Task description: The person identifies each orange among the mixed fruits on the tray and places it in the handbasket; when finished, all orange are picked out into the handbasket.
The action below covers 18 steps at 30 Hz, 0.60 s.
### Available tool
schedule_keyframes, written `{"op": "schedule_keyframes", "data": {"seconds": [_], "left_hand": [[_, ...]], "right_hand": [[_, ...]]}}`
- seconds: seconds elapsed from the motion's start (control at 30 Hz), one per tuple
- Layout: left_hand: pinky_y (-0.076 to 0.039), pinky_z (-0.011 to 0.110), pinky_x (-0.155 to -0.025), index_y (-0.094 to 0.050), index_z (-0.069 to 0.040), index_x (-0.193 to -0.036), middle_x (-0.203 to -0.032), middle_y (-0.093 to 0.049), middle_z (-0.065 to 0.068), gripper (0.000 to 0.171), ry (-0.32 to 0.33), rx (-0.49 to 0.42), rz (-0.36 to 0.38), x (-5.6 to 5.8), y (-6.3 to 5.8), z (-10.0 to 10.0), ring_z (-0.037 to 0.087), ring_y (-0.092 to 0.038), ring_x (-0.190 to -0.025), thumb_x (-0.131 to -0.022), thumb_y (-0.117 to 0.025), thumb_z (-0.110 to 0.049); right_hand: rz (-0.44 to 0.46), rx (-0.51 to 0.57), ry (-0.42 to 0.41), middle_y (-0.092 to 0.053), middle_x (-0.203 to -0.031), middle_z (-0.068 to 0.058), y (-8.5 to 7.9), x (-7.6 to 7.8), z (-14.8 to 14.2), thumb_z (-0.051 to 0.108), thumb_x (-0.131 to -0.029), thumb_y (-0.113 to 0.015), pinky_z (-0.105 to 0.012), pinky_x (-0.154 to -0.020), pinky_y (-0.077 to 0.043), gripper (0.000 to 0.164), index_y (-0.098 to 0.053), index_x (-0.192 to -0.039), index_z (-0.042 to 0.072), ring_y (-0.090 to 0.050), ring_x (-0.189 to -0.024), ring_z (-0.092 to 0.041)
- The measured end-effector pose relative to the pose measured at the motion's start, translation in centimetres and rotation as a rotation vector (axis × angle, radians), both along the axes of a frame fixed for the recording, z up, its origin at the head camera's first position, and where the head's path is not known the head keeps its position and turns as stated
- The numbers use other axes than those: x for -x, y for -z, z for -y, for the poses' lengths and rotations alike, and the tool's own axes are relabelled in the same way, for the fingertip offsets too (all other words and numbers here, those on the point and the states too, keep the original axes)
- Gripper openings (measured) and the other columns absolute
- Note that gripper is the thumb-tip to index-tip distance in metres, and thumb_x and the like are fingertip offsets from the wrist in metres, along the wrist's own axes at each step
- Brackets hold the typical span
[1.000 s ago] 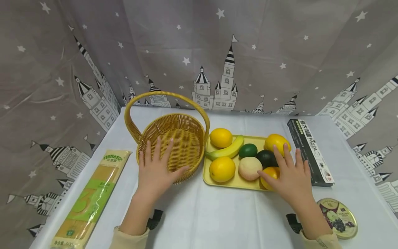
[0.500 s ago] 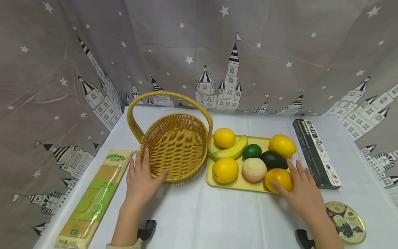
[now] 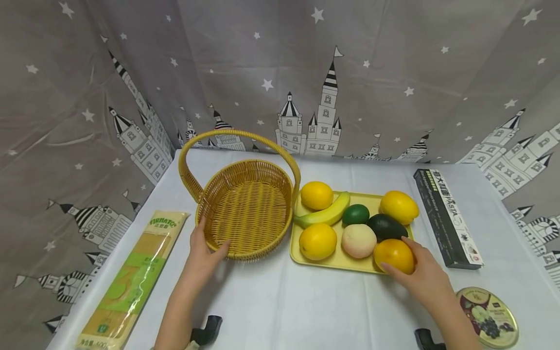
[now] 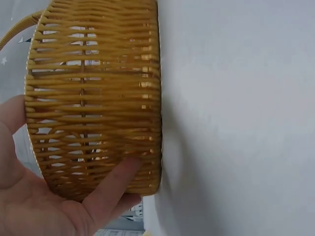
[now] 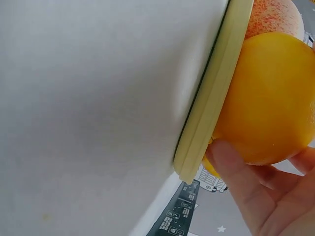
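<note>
My left hand (image 3: 202,257) holds the near left side of the round wicker basket (image 3: 249,218), whose tall handle arches over it. In the left wrist view, the thumb hooks over the basket's rim while the fingers (image 4: 115,184) lie along the outer wall. At the right, my right hand (image 3: 422,272) grips a smooth orange (image 3: 395,256) at the near right corner of the yellow tray (image 3: 334,261). Thumb and fingers sit on opposite sides of it. Beside the orange lie a pale peach (image 3: 358,240) and a dark avocado (image 3: 387,227).
Also on the tray are a banana (image 3: 325,214), a small green fruit (image 3: 355,214) and several yellow fruits (image 3: 318,241). A pasta packet (image 3: 135,277) lies at the left. A black pasta box (image 3: 447,218) and a round tin (image 3: 487,317) lie at the right.
Both hands have come down from above the basket and tray. The left has moved to the basket's near left side and taken hold; the right has closed round the orange.
</note>
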<state>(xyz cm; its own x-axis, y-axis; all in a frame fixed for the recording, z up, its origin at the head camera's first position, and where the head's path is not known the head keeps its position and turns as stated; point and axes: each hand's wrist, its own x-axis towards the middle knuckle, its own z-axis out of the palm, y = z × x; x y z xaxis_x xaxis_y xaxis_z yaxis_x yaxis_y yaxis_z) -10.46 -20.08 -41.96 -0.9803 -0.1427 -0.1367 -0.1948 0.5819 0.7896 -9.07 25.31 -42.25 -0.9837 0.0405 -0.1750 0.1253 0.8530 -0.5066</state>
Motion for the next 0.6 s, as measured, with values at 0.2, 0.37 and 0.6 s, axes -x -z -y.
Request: {"op": "schedule_keyframes", "data": {"seconds": [0.2,0.37,0.6], "left_hand": [[-0.014,0.058,-0.112,0.004,-0.002,-0.153,-0.155,0.000,0.029,0.089,-0.022,-0.067,-0.033,0.1,0.1,-0.2,0.047,-0.007,-0.141,-0.092,-0.060,-0.016],[-0.013,0.059,-0.112,0.001,-0.004,-0.154,-0.155,-0.001,0.027,0.088,-0.039,-0.086,-0.038,0.1,0.2,-0.2,0.046,-0.007,-0.141,-0.092,-0.060,-0.015],[-0.014,0.058,-0.112,0.000,-0.005,-0.154,-0.155,-0.004,0.027,0.088,-0.060,-0.098,-0.037,-0.1,0.2,-0.2,0.045,-0.007,-0.142,-0.090,-0.060,-0.012]], "right_hand": [[0.007,0.038,0.037,-0.036,-0.140,-0.034,-0.4,0.2,0.0,0.073,-0.074,-0.062,-0.065,-0.094,-0.037,0.110,-0.030,-0.147,-0.003,-0.042,-0.119,-0.048],[-0.033,0.063,0.039,-0.038,-0.139,-0.032,-1.4,0.2,0.3,0.070,-0.075,-0.064,-0.064,-0.092,-0.040,0.107,-0.031,-0.147,-0.001,-0.044,-0.116,-0.046],[-0.133,0.121,-0.011,-0.046,-0.134,-0.024,-3.7,0.9,2.3,0.066,-0.075,-0.067,-0.057,-0.087,-0.046,0.100,-0.034,-0.147,0.005,-0.050,-0.110,-0.039]]}}
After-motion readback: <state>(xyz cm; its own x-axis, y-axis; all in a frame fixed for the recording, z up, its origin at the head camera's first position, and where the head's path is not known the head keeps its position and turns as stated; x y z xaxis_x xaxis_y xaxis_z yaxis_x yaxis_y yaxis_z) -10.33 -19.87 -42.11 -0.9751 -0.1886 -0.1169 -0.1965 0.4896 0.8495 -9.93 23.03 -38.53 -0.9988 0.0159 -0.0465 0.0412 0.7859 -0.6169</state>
